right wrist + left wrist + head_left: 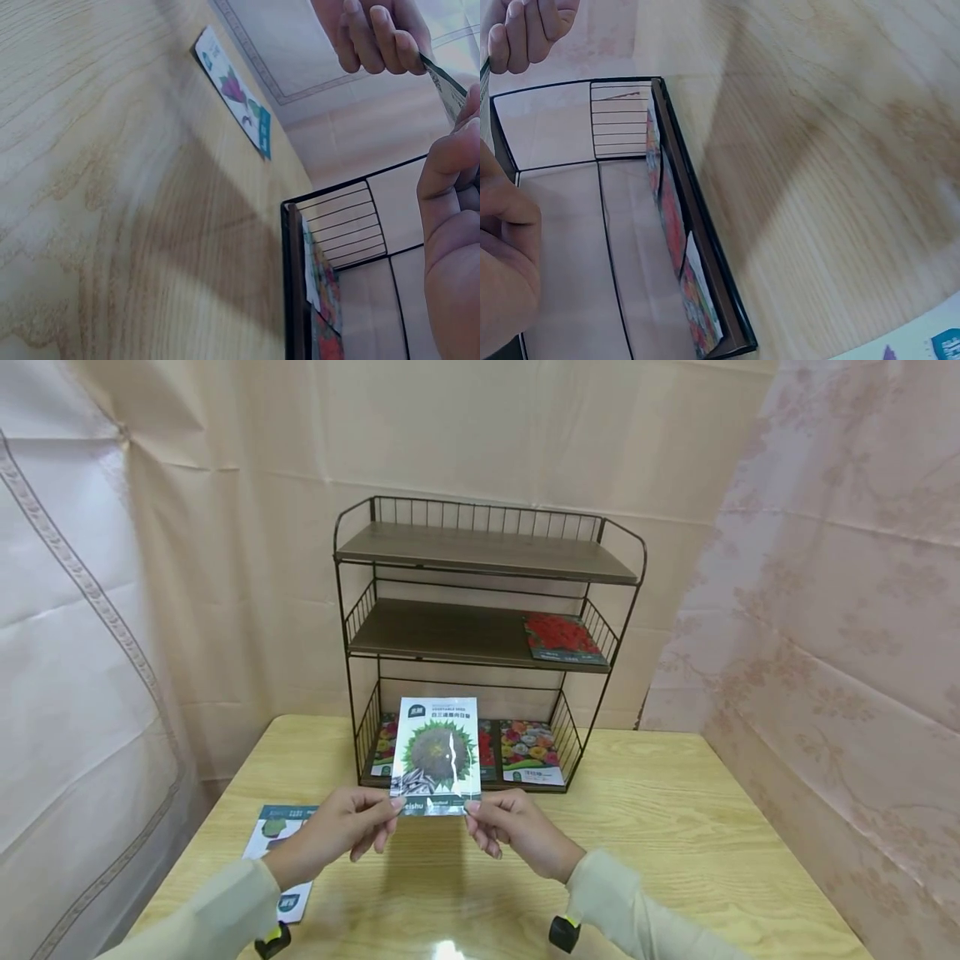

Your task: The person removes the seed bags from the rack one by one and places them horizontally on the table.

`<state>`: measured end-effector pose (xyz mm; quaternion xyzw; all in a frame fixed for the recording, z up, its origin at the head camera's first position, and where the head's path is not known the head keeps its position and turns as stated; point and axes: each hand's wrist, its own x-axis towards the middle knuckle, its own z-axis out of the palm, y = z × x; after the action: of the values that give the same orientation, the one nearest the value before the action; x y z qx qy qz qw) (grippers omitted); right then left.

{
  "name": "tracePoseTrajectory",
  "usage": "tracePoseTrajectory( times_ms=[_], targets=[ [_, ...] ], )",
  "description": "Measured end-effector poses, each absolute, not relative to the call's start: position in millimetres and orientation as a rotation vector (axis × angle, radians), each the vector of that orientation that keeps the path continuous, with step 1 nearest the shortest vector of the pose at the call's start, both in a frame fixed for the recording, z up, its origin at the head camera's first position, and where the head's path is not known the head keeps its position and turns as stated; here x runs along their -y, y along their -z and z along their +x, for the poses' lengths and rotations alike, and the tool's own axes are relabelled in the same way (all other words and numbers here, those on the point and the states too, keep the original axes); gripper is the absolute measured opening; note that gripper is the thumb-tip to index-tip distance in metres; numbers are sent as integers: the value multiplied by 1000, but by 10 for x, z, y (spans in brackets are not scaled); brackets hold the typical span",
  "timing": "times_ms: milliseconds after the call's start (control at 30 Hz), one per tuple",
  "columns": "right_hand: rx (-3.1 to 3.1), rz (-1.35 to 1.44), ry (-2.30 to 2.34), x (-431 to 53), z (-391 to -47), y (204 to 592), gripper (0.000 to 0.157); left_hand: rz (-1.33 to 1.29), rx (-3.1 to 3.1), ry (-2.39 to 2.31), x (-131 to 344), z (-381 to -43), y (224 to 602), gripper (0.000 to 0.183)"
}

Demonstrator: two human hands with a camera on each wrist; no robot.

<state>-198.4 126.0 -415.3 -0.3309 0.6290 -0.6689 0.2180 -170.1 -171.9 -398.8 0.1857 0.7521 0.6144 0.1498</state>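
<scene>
A sunflower seed packet (438,752) is held up above the table, its printed front facing the head camera. At its lower left corner my left hand (348,824) pinches it between thumb and fingers. My right hand (522,831) grips the lower right corner the same way. Seen from the right wrist, the packet (447,90) is a thin edge spanning the two hands. Behind it, on the bottom shelf, lie several flower seed packets (531,750), partly covered by the held one.
A dark three-tier wire rack (480,552) stands at the back of the wooden table (645,843). One red-flower packet (562,637) lies at the right of its middle shelf. Another seed packet (296,902) lies near the left edge, partly under my left forearm. Curtains hang around.
</scene>
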Motion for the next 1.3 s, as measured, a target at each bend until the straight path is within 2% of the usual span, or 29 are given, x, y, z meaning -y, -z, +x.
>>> tracePoseTrajectory(
  times_ms=[567,833,1300],
  targets=[
    [-1718,-852,1832,-1114,-1934,4359,47,498,-2159,-1776,1855,-1618,4210,55],
    [-1671,-857,1823,-1036,-1889,4452,46,456,-2168,-1752,1921,-1557,4268,46],
    [-1681,-772,1812,-895,-1851,4601,51,440,-2196,-1740,2036,-1503,4433,53]
  ],
)
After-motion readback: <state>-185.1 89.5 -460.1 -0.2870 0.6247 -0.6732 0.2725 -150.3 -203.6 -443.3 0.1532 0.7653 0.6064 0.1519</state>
